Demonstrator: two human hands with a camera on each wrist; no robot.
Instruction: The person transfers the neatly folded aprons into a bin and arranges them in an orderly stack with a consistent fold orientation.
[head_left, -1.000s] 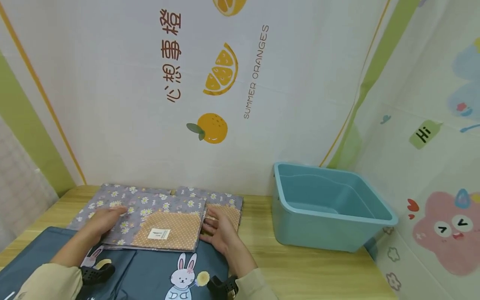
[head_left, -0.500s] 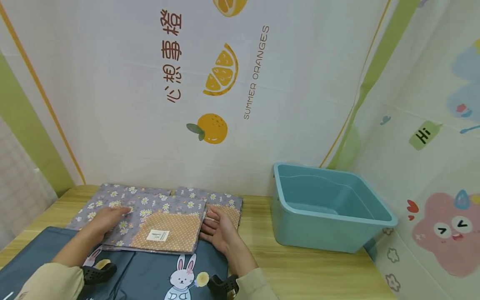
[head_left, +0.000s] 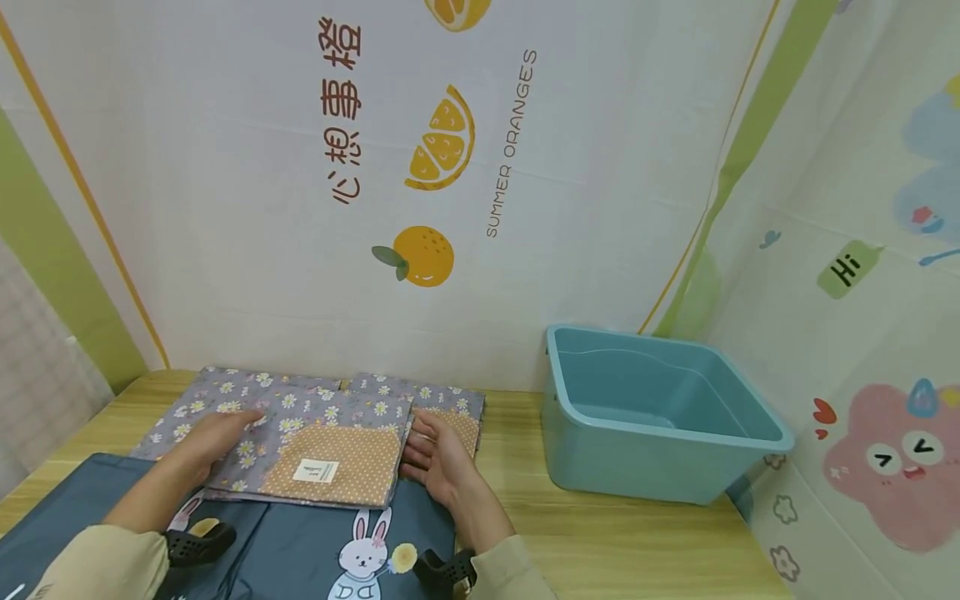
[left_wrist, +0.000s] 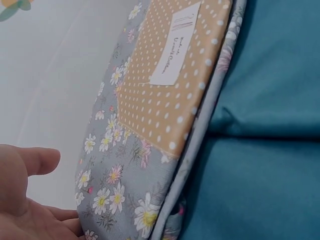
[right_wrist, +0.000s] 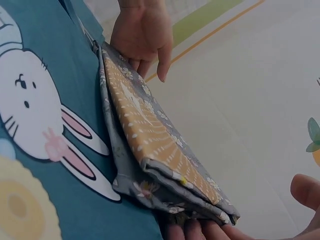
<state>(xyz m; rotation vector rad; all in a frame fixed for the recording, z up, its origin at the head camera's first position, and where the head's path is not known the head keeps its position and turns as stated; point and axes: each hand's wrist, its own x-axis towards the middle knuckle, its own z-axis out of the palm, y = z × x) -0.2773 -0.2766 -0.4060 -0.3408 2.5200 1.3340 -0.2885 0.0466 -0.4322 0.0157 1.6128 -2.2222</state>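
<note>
A folded grey-lilac daisy-print cloth with a tan polka-dot panel and white label lies flat between my hands. My left hand is at its left edge; in the left wrist view, the fingers meet the edge while the thumb stands apart. At the right edge is my right hand, its fingers reaching beneath the fold and its thumb held away. Neither hand pinches the cloth. Layers show along the cloth's front edge in the right wrist view.
Similar daisy-print cloth lies behind at the right. Dark teal folded fabric with a printed rabbit spreads along the front. A teal-blue plastic bin stands on the wooden table at right. A printed curtain hangs behind.
My left hand has shifted very slightly to the right along the daisy-print cloth. The right hand and the cloth stay almost in place.
</note>
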